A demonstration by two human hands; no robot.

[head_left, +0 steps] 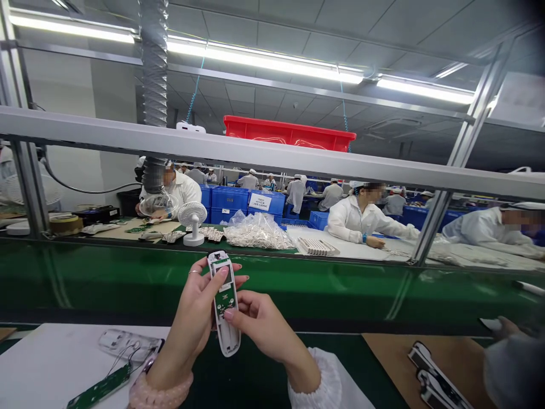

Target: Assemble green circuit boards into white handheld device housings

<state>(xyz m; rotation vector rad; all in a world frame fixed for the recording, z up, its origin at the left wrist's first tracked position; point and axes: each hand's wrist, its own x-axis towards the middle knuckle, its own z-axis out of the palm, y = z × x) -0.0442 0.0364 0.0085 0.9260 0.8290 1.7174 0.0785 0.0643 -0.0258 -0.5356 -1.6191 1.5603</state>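
I hold a white remote-control shell (224, 304) with a green circuit board inside it upright in front of me, above the green conveyor belt (340, 287). My left hand (193, 318) wraps round its left side, thumb on the upper part. My right hand (261, 329) grips its lower right edge, a fingertip pressing on the board. A loose green circuit board (100, 389) and a clear plastic part (128, 343) lie on the white mat (46, 358) at my lower left.
A grey shelf rail (272, 153) crosses the view with a red bin (289, 133) above it. Across the belt, people in white coats work beside a small white fan (192, 222), a bag of parts (255, 233) and blue crates (230, 199). Remote shells (430, 375) lie at lower right by another person's hand (506, 329).
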